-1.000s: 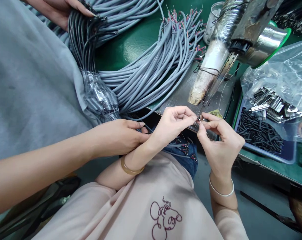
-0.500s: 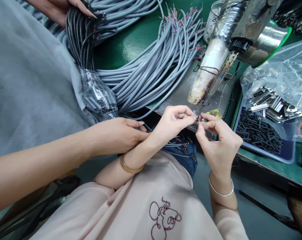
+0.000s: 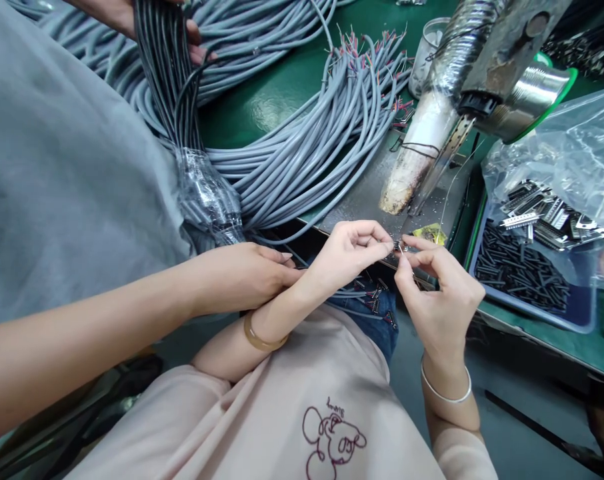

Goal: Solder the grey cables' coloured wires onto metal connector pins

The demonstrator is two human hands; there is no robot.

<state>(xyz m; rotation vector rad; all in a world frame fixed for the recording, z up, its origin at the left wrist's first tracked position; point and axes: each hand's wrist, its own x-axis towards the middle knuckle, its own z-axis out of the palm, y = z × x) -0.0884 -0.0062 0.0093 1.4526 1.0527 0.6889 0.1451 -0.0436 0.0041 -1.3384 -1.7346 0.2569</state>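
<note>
My left hand (image 3: 359, 248), with a tan bangle at its wrist, is closed in a pinch at the front of the bench. Facing it, my right hand (image 3: 435, 280), wearing a silver bangle, pinches a small metallic piece (image 3: 401, 249) between thumb and fingers. Fingertips partly cover this piece, so its kind is unclear; what my left fingers hold is hidden. Both hands are just below the soldering iron tip (image 3: 419, 203). Grey cables with small connectors (image 3: 377, 300) lie across the lap under my left forearm.
A co-worker's hand (image 3: 255, 270) touches my left forearm area; their other hand (image 3: 197, 43) holds black cables (image 3: 165, 80). Grey cable bundles (image 3: 302, 153) cover the bench's left. At right are a solder spool (image 3: 532, 97) and a blue tray (image 3: 577, 320) with black tubes and metal connectors.
My hands stay pinched together at nearly the same spot, shifting slightly downward in view. The co-worker's far hand has shifted on the black cables, which now stand straighter.
</note>
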